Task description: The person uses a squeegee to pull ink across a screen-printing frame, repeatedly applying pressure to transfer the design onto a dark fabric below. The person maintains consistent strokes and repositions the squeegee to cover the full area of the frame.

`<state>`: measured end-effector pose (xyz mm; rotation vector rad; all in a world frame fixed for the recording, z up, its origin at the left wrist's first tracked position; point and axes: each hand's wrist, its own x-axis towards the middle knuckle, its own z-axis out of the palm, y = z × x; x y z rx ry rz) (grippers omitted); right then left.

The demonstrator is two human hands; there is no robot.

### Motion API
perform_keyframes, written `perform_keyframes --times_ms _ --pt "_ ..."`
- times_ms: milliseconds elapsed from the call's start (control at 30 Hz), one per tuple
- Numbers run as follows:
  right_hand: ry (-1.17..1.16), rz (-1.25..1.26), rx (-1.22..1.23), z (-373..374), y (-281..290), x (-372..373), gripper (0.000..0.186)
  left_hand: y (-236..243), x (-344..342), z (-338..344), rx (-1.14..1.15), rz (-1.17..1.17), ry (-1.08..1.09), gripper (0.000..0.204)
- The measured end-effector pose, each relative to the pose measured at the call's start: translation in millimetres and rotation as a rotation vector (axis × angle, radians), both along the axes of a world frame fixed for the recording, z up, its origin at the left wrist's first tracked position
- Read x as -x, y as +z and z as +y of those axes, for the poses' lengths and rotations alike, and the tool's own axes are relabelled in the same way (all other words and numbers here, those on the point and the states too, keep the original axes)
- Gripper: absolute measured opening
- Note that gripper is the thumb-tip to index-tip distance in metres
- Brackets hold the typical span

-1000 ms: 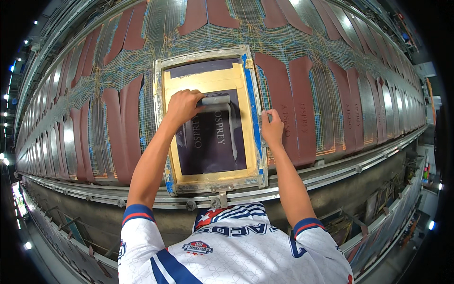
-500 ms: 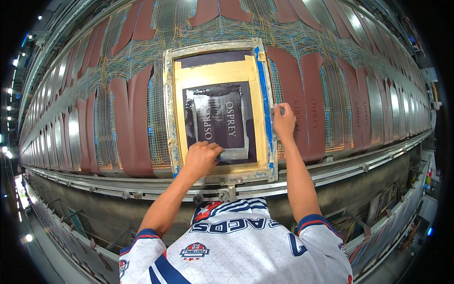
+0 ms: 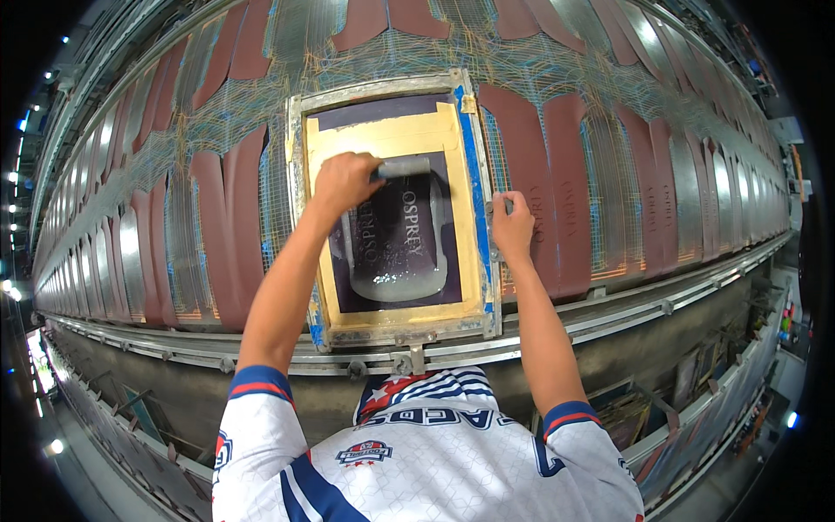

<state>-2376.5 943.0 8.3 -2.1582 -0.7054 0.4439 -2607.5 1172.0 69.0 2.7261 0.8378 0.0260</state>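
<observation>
My left hand (image 3: 348, 178) grips a grey squeegee (image 3: 405, 167) near the upper edge of the dark mesh (image 3: 433, 209) inside a screen frame (image 3: 297, 117) lined with yellow tape (image 3: 330, 140) and blue tape along the right side. Pale lettering shows on the mesh, and a glossy, translucent pool of paste (image 3: 400, 283) lies across its lower part. My right hand (image 3: 512, 215) is closed on a metal fitting (image 3: 497, 205) at the frame's right side.
The long printing table (image 3: 277, 52) holds rows of maroon cut panels (image 3: 228, 230), several printed with lettering, among tangled coloured grid lines. A metal rail (image 3: 609, 310) with knobs runs along the near edge. Dim shelving (image 3: 678, 409) lies below it, to both sides of my body.
Half a second ago the squeegee was at the bottom of the mesh; my left hand has carried it up to the top. The glossy paste now sits lower. My right hand stays at the frame's side.
</observation>
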Motion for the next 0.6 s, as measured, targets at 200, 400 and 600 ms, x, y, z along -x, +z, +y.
perform_keyframes --times_ms 200,400,600 --pt "-0.003 0.074 0.062 -6 -6 -7 0.035 8 69 -169 0.022 0.020 -0.059 0.045" --pt "0.050 0.007 0.094 -6 -14 -15 0.036 16 85 -209 -0.118 -0.112 -0.002 0.020" --pt "0.062 0.030 -0.006 22 73 30 0.026 37 133 -181 -0.004 -0.207 0.056 0.041"
